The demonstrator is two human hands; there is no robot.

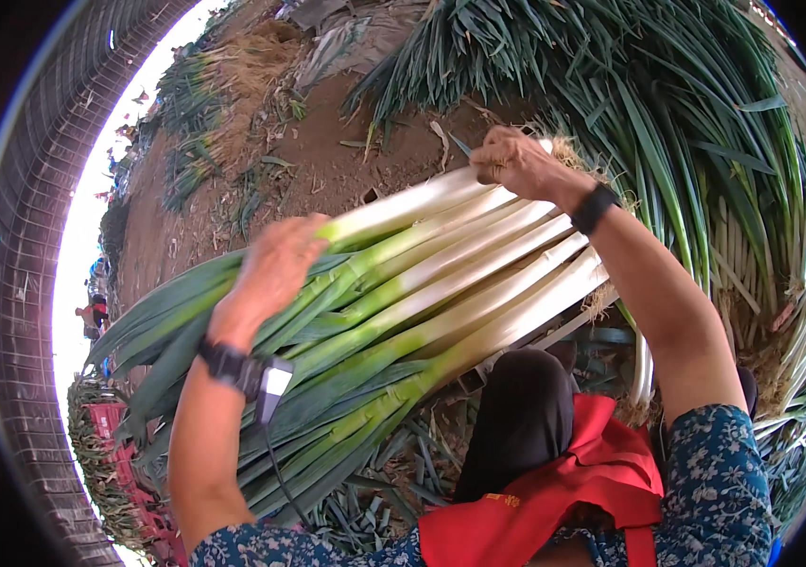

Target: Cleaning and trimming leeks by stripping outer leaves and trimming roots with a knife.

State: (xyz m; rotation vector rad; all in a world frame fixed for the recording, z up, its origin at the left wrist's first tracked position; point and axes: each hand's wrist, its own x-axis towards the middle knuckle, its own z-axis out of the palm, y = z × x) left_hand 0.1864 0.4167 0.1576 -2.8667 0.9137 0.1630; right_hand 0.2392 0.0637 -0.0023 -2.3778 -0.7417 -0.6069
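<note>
Several long leeks (459,255) lie side by side before me, white root ends to the right, green leaves to the left. My left hand (275,265), slightly blurred, is closed over the farthest leek (403,210) where its white shaft turns green. At that leek's root end, my right hand (521,163) is curled into a grip around it. A thin bluish sliver (460,145) sticks out beside the right fist; whether it is a blade or a leaf I cannot tell. Pale roots (565,151) show just past that hand.
A big heap of leeks (601,76) spreads across the far and right side. More leeks (190,123) lie on the bare soil (346,118) at far left. A red crate (110,425) stands at left, and my dark-clad knee (521,425) is close below the leeks.
</note>
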